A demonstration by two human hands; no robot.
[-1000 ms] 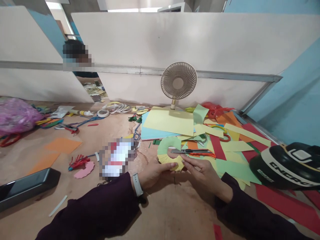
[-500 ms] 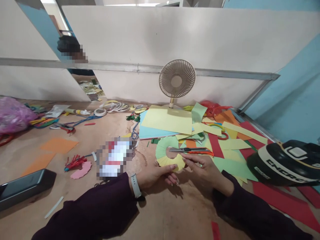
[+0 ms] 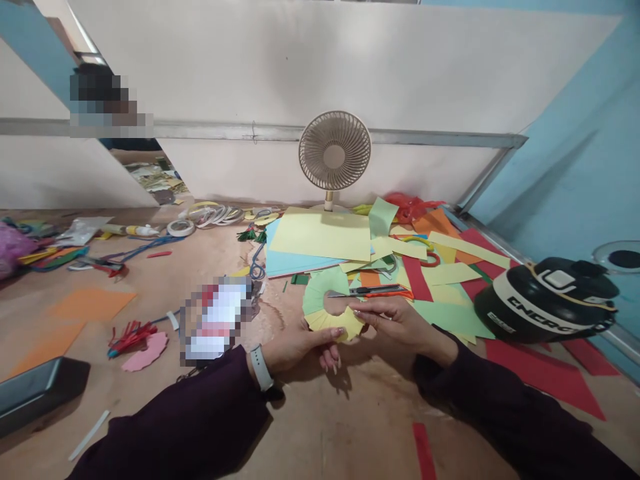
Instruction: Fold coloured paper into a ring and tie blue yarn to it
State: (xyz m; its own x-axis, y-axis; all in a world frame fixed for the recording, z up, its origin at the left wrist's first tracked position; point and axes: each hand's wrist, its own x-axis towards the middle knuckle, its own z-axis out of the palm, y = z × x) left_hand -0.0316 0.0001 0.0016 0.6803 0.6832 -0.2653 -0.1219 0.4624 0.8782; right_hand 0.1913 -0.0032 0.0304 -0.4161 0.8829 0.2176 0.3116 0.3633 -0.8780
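Observation:
A ring of folded paper (image 3: 316, 293), light green on its upper left and yellow below, is held between both hands above the table. My left hand (image 3: 305, 343) pinches its lower edge, thumb on top and fingers underneath. At the ring's right side, my right hand (image 3: 395, 323) grips the yellow end between thumb and fingertips. A box cutter (image 3: 380, 291) with an orange handle lies just beyond my right hand, its blade appearing across the ring's opening. Whether the cutter touches the ring I cannot tell.
Paper sheets (image 3: 320, 233) and coloured strips cover the back and right of the table. A small fan (image 3: 334, 157) stands behind them. A black jug (image 3: 545, 300) is at the right. A pixelated phone-like screen (image 3: 217, 320), pink paper piece (image 3: 146, 352) and dark case (image 3: 45, 393) lie left.
The view has swung slightly to the right, so most things sit further left. The ring's yellow part is spread a little more fully, with both hands keeping their hold.

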